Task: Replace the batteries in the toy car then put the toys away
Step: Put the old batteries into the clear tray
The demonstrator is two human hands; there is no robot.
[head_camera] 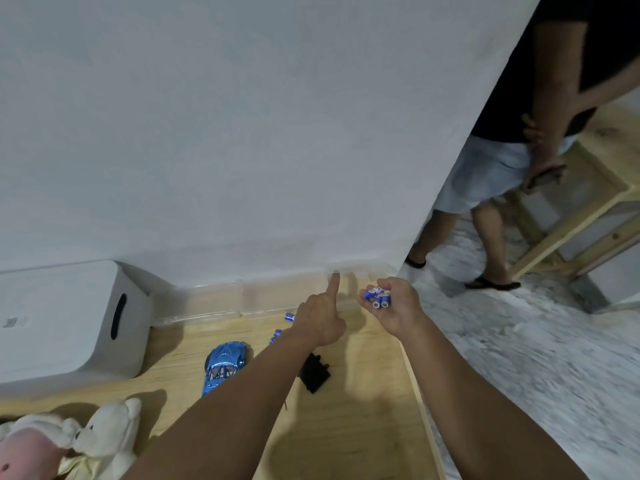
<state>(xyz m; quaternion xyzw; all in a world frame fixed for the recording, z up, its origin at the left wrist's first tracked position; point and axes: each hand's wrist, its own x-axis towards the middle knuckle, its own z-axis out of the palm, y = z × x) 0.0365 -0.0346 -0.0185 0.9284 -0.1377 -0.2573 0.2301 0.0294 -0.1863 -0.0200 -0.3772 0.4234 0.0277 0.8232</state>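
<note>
The right hand [394,304] is cupped, palm up, and its grip holds a small bunch of blue batteries [377,296]. They have white and red marks on them, but the writing is too small to read.

The left hand [320,318] holds nothing. Its first finger points straight out toward the wall [242,133], and the other fingers are curled in. The fingertip is over a clear box [197,304] that sits along the bottom of the wall.

More blue batteries lie on the wooden tabletop [363,427]. One loose battery [289,317] is near the left wrist, and two more [276,335] are just under it, beside the arm.

The blue toy car [225,365] sits on the tabletop, left of the left arm. It has an open top. A black cover [314,374] lies flat between the two arms, right of the car.

A big white bin [69,323] with a dark handle slot stands at the left by the wall. It has a small grey label, too blurry to read.

A white teddy [110,438] and a pink soft toy [27,452] lie at the bottom left corner, touching each other.

At the right, past the wall's edge, another person [512,161] in a black top, pale shorts and dark sandals stands on a grey speckled floor [519,341], next to a wooden frame [588,220].
</note>
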